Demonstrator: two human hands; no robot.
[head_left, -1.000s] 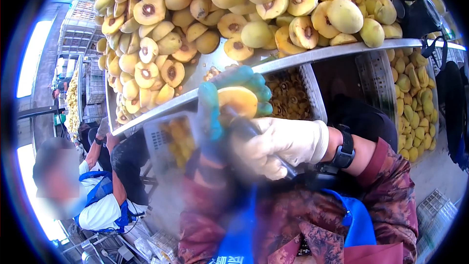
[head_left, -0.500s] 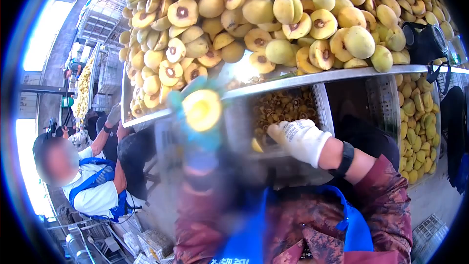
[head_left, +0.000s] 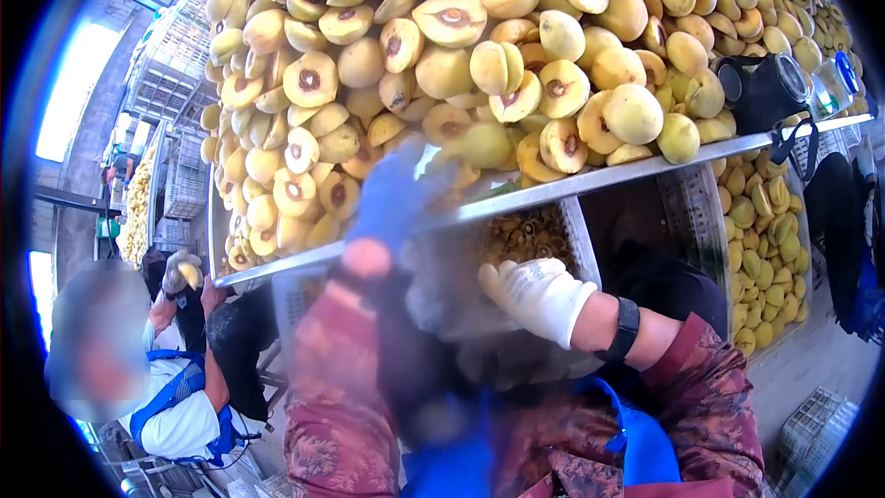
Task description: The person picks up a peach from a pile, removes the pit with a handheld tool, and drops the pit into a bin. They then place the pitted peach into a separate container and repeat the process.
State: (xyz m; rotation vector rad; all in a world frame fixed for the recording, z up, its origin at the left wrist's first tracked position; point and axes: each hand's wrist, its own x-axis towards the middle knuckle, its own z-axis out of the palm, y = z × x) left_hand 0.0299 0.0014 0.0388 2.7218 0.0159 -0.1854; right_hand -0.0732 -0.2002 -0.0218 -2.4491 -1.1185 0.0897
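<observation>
Yellow halved fruit (head_left: pixel 452 18) with brown centres lies heaped on a metal-edged table (head_left: pixel 516 198). My left hand (head_left: pixel 396 194), in a blue glove, reaches over the table's edge to the near side of the heap; motion smears its fingers, and whether it holds anything is unclear. In a white glove, my right hand (head_left: pixel 539 295) is below the edge, over a crate of small brown-centred pieces (head_left: pixel 530 235). Its fingers are pressed together, and what they hold, if anything, is hidden.
A black strapped object (head_left: pixel 770 83) and a clear container (head_left: pixel 834 83) lie at the table's right. Below stands a crate of fruit halves (head_left: pixel 765 258). A co-worker (head_left: pixel 175 387) sits at the left, a gloved hand holding a fruit piece. Empty crates (head_left: pixel 816 429) stand lower right.
My left hand has moved up to the heap, and the fruit half seen at it before no longer shows there. The whole view has shifted, with the table further left.
</observation>
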